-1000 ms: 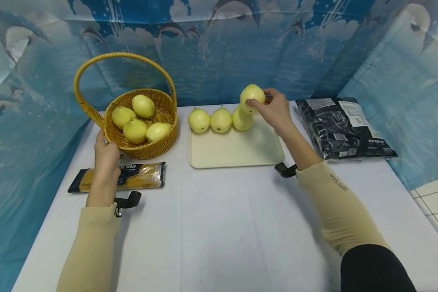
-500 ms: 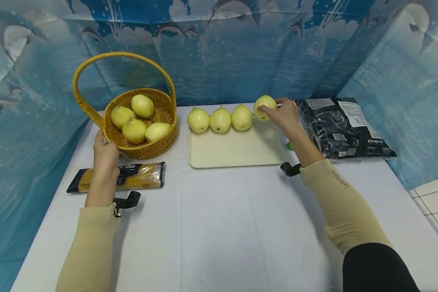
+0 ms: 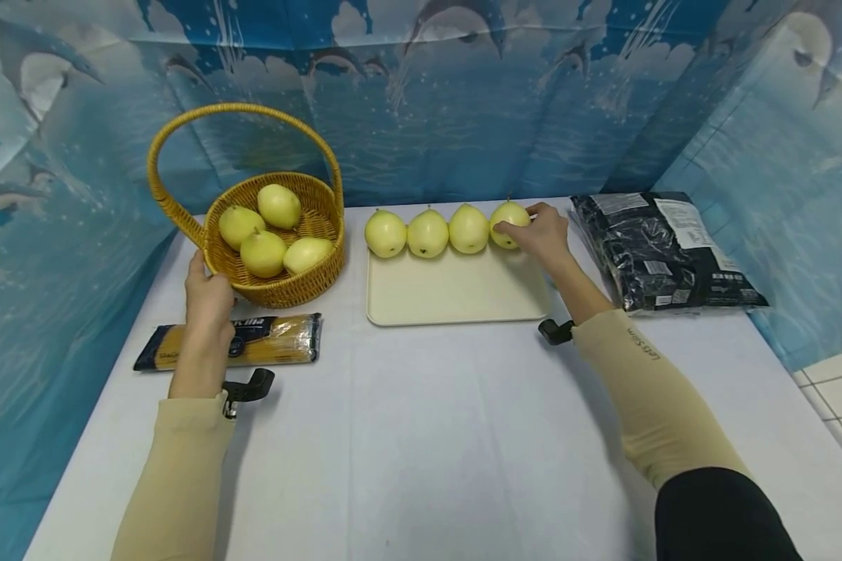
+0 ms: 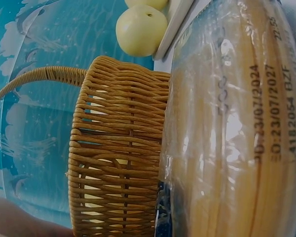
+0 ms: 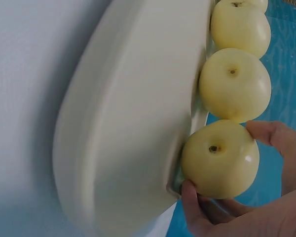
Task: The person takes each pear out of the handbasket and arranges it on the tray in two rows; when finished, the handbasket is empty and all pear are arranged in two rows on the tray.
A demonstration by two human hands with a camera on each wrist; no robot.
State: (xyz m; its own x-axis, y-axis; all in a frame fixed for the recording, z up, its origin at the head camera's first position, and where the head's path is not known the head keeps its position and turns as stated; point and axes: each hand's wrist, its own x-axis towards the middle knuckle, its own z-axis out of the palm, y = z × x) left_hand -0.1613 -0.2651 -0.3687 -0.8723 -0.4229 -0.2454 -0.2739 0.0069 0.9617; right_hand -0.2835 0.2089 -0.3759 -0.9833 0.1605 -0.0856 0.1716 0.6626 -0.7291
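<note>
At the left, my left hand (image 3: 209,304) grips the near left side of a yellow wicker basket (image 3: 291,293), close to the foot of its tall handle. Several pale green pears (image 3: 278,206) lie inside it. In the left wrist view the basket's woven side (image 4: 118,148) fills the middle, and only a blurred bit of that hand shows. My right hand (image 3: 546,238) pinches a pear (image 5: 219,160) between thumb and fingers at the cream tray's (image 3: 456,298) far right corner. It is the right-hand end of a row with three other pears (image 3: 428,233) along the tray's far edge.
A pack of spaghetti (image 3: 274,343) lies under my left wrist, just in front of the basket. Right of the tray is a black plastic package (image 3: 663,249) with white labels. A blue dolphin-print curtain (image 3: 435,117) hangs behind the white-covered table (image 3: 421,436).
My right hand has carried its pear rightward and down, from above the third pear to the end of the row at the tray's corner. My left hand stays at the basket.
</note>
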